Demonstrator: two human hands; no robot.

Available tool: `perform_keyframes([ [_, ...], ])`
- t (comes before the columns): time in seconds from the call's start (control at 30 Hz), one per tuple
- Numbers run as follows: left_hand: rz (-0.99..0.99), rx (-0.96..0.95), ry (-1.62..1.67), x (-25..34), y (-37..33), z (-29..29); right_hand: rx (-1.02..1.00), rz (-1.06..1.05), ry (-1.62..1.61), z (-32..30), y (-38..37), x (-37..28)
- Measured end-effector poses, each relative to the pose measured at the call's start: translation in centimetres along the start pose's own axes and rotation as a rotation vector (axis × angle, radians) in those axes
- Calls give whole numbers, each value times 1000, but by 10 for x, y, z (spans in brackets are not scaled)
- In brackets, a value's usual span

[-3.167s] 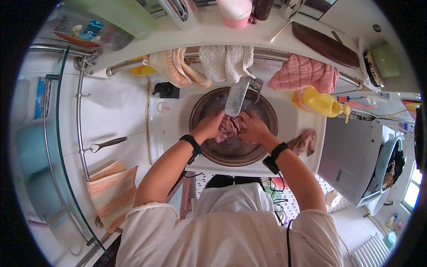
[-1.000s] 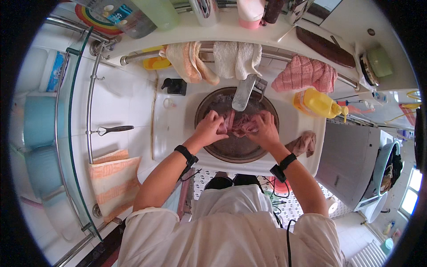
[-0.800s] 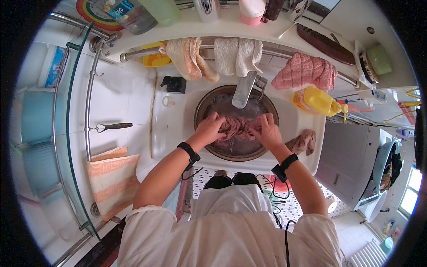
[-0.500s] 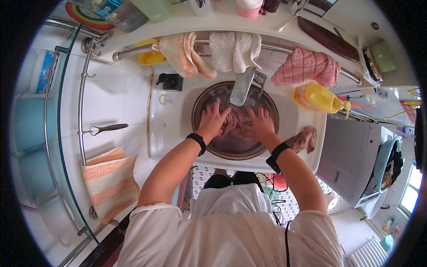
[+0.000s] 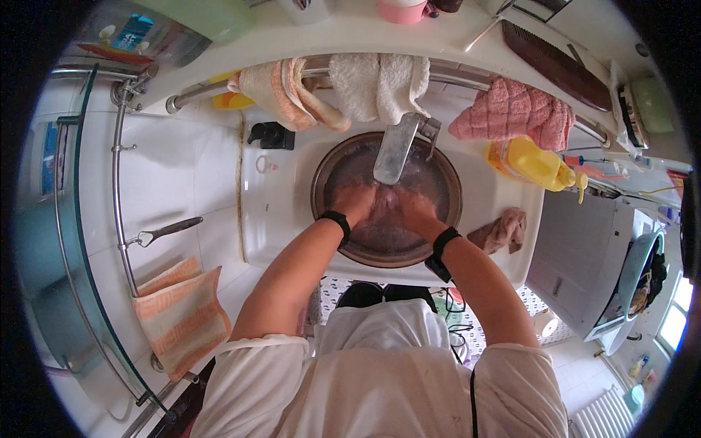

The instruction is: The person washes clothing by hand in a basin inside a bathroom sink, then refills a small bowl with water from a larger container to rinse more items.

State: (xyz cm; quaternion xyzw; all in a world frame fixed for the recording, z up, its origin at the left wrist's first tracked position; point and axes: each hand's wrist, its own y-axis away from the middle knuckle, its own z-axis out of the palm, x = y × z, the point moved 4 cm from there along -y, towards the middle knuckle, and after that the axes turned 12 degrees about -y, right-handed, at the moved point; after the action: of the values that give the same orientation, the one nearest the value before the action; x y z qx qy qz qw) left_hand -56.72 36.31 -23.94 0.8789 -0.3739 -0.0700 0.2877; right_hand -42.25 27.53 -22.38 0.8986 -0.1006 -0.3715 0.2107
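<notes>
A round, brown-rimmed basin (image 5: 345, 250) full of cloudy water stands in the white sink, under a flat metal faucet (image 5: 396, 152). Both my hands are plunged into the water, close together. My left hand (image 5: 356, 201) is at the left of a wet pinkish-brown cloth (image 5: 387, 207), and my right hand (image 5: 416, 209) is at its right. The fingers of both hands are hidden by murky water and blur, so their grip on the cloth does not show. A black band is on each wrist.
Right of the basin, a crumpled brown cloth (image 5: 501, 231) lies on the sink (image 5: 281, 232) near a yellow pump bottle (image 5: 531, 162). A black dispenser (image 5: 272, 136) stands at the left. Several towels, one a pink towel (image 5: 515, 113), hang from the rail above. A glass shelf (image 5: 80, 219) borders the left.
My hands, earlier spread open over the cloth with fingers showing, have sunk into the water and come closer together. The view has shifted slightly.
</notes>
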Motion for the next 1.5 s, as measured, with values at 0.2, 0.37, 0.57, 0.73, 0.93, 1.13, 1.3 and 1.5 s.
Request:
perform_keyframes([
  [0.2,27,110,137,-9,2,1,-119,87,-39,-10,-6,-10],
  [0.37,-85,47,505,-22,31,-40,196,-90,-351,-28,1,-4],
  [0.57,-135,174,1407,-8,50,-40,178,53,-919,-22,1,3],
  [0.73,66,295,1926,24,51,-36,248,17,-1748,-5,0,-31],
  [0.93,-34,159,2304,33,41,-37,297,-57,-2008,3,-3,-50],
  [1.13,1,398,1881,34,42,-37,441,148,-1394,8,-6,-26],
  [1.3,-67,400,927,23,74,-58,23,543,-1791,-18,31,-65],
  [1.5,43,666,1158,40,84,-69,337,263,-1732,-5,13,-5],
])
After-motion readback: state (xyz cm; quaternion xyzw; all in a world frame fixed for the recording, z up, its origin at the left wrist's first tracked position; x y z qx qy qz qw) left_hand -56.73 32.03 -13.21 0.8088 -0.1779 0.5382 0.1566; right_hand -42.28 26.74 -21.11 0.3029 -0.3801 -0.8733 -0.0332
